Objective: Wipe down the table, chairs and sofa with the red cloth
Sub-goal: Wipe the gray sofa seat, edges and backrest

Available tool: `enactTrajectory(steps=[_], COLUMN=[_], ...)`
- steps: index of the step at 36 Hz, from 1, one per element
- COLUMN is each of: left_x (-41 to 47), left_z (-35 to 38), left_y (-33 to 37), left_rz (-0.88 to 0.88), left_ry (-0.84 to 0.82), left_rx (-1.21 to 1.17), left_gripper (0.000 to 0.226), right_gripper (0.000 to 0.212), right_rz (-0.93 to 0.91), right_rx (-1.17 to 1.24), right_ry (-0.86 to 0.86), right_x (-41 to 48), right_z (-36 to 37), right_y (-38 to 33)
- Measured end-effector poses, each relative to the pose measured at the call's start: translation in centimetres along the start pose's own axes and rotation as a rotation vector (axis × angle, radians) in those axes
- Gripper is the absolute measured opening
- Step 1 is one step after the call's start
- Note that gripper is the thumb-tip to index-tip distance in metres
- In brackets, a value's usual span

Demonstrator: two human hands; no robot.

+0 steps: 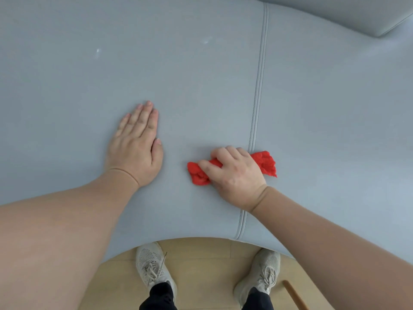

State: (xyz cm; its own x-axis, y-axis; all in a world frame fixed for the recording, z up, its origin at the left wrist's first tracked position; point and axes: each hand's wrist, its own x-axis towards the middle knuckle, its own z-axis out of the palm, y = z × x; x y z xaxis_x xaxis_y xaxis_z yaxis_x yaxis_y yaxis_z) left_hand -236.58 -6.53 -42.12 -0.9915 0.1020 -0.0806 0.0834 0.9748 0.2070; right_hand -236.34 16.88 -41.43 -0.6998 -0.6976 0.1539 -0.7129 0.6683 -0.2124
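A big grey-blue sofa [178, 74] seat fills almost the whole view, and a strip of wood floor [201, 260] shows at the bottom, where the person's two pale shoes [152, 267] stand close to the front edge of the seat. A double seam [259, 86] runs from the back of the seat to the front. The right hand [234, 173] presses the red cloth [266, 163] down on the seat, right on the seam, near the front edge. The fingers [223, 153] are curled tight around the middle of the cloth, so it is all bunched up, and red ends poke out on both sides of the hand. The left hand [136, 142] lies flat on the seat a little way to the left, palm down, with the fingers straight and close together. It holds nothing, and it looks like it is there to lean on. So the step in hand seems to be wiping the sofa. The table and chairs are not in view, so I cannot tell if they are done. Further back on the seat there are two small white marks [97, 51], and they are well away from the cloth. The next move probably needs long strokes with the cloth toward the back to reach those marks. The bunched cloth touches only a small patch, so spreading it flatter would likely help.
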Motion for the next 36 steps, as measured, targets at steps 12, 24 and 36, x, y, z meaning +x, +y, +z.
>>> enactTrajectory(steps=[12, 24, 36], left_x=[0.1, 0.3, 0.3], left_z=[0.3, 0.9, 1.6], left_y=[-0.5, -0.9, -1.4], left_rz=[0.019, 0.032, 0.057], left_ry=[0.001, 0.015, 0.059], left_rx=[-0.010, -0.020, -0.042], left_gripper=[0.062, 0.061, 0.058], right_gripper=[0.016, 0.018, 0.023], right_rz=[0.076, 0.120, 0.157], right_rx=[-0.023, -0.046, -0.054], right_ry=[0.071, 0.101, 0.107], right_x=[6.4, 12.9, 17.1], right_z=[-0.3, -0.7, -0.2], right_y=[5.1, 11.0, 15.4])
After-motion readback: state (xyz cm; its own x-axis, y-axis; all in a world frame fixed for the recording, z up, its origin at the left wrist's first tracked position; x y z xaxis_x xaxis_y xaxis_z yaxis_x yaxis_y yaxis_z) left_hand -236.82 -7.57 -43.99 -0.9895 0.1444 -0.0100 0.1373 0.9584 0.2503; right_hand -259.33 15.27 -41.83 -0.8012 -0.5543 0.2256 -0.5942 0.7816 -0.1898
